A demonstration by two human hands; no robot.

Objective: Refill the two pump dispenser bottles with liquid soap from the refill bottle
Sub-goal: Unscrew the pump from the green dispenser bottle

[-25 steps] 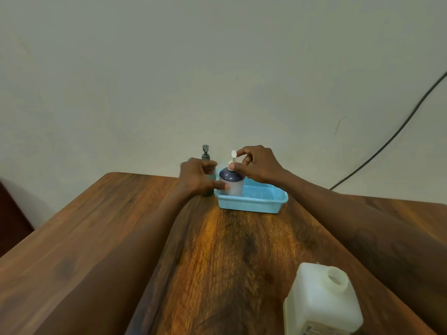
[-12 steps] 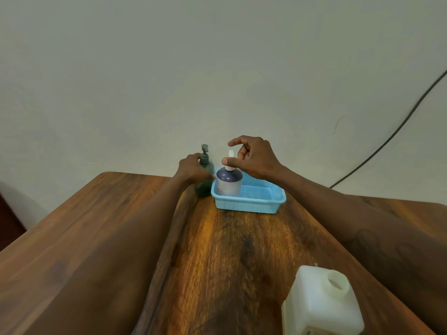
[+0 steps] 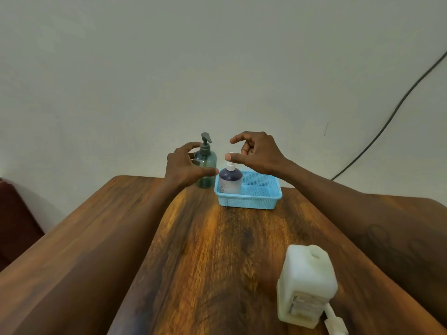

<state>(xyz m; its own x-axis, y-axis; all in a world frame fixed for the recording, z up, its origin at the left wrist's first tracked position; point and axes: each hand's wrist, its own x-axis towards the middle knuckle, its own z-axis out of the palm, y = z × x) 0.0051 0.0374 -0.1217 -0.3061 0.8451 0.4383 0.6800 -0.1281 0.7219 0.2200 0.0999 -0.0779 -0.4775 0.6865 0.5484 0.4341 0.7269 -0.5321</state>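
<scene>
Left hand (image 3: 183, 165): fingers curled loosely round the green pump bottle (image 3: 206, 170), thumb across its front; whether they press the bottle cannot be told. Right hand (image 3: 256, 153): spread, holding nothing, thumb and forefinger apart, poised just above the white pump of the purple bottle (image 3: 231, 178).

Wooden table (image 3: 212, 250): beneath both hands, reaching to the near edge.
Refill bottle (image 3: 306, 286): white, uncapped, upright, well apart from both hands, near side, right.
Blue basket (image 3: 251, 198): just below the right hand, on the table.
Green pump bottle: upright on the table, outside the basket, just left of it.
Purple bottle: upright in the basket's left end, between the hands.
</scene>
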